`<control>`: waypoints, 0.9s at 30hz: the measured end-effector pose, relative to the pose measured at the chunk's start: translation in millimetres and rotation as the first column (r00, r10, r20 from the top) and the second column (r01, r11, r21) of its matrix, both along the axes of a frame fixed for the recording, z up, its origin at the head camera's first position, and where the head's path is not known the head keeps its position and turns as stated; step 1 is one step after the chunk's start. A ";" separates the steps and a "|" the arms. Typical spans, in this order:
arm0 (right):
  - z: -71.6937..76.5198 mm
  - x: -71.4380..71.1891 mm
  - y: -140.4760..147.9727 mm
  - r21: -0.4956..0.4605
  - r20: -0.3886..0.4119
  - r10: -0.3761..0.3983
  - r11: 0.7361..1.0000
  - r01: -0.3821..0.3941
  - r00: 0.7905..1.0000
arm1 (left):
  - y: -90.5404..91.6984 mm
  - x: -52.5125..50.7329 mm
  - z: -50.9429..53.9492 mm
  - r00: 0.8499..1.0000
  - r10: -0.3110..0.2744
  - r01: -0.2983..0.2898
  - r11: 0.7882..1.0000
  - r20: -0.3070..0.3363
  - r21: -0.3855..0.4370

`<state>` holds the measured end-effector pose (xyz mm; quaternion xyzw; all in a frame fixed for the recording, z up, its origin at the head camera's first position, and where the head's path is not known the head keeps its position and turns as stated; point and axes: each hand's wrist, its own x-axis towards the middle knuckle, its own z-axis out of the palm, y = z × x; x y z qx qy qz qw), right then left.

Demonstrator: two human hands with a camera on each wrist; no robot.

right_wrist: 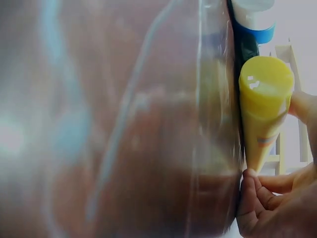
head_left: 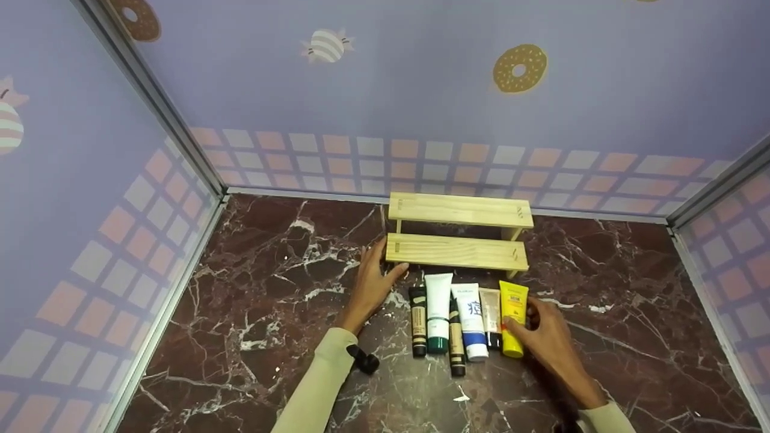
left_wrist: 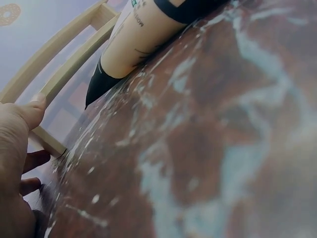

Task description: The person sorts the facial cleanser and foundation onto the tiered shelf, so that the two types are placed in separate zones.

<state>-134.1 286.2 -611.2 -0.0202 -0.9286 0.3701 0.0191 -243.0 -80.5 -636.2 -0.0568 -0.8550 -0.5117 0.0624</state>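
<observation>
My left hand [head_left: 370,285] rests at the left end of a two-step wooden shelf [head_left: 457,251], thumb by its front edge and fingers fairly straight. The left wrist view shows that hand [left_wrist: 17,144] touching the shelf [left_wrist: 74,67] with the thumb. With my right hand [head_left: 550,337] I hold a yellow tube [head_left: 514,307], thumb on its top face and fingers along its right side. In the right wrist view the fingertips of the hand [right_wrist: 287,203] meet the narrow end of the yellow tube [right_wrist: 265,104], which lies cap toward the camera.
Left of the yellow tube lie a small pinkish tube [head_left: 491,310], a white-and-blue tube [head_left: 470,313], a slim black-and-beige tube [head_left: 456,340], a white-and-green tube [head_left: 438,307] and another black-and-beige tube [head_left: 418,322]. Patterned walls [head_left: 361,90] enclose the dark marbled surface [head_left: 271,276].
</observation>
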 end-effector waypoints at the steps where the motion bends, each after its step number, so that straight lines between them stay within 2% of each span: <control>1: -0.2 -0.3 -1.1 0.005 -0.002 -0.006 1.000 0.006 1.000 | 0.5 0.5 0.1 1.000 0.006 -0.006 1.000 -0.006 0.000; 7: -0.3 -1.6 -6.5 0.036 -0.001 -0.055 0.998 0.055 0.998 | 3.5 1.4 -3.0 0.997 0.015 -0.015 1.000 -0.082 -0.002; 11: -0.2 -3.0 -11.0 0.063 0.036 -0.075 0.995 0.072 0.997 | 2.9 2.3 -4.7 0.993 0.024 -0.026 1.000 -0.118 -0.014; 18: 2.8 -4.1 -15.1 0.104 0.102 -0.112 0.989 0.101 0.989 | 3.7 3.3 -5.5 0.994 0.024 -0.025 1.000 -0.111 -0.008; 27: 4.9 -6.5 -18.9 0.137 0.123 -0.161 0.980 0.144 0.979 | 2.6 2.1 -5.7 0.993 0.028 -0.030 0.999 -0.114 -0.015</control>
